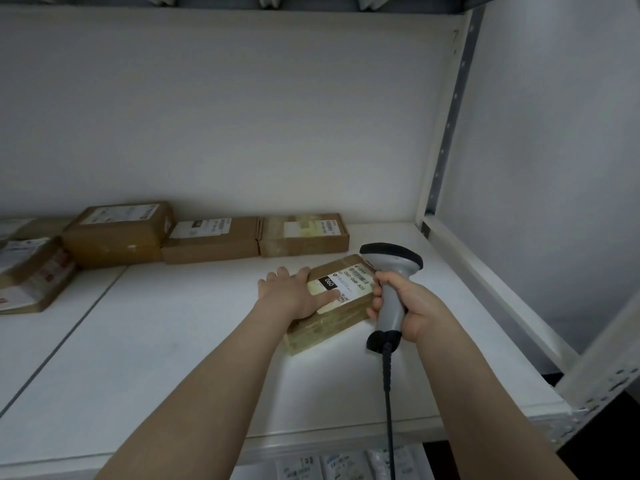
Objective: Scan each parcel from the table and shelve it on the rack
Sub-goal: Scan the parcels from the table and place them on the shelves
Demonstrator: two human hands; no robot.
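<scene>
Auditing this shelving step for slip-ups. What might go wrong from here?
The left hand has its thumb across the label of the parcel, which may block a scan. The cable of the scanner in the right hand trails over the front edge of the shelf and might snag or tug.

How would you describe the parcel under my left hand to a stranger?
On the white rack shelf, a row of brown boxes lines the back wall. In front of it, toward the right, lies one parcel alone, askew and tape-wrapped, its label reading 080, beside the scanner.
</scene>
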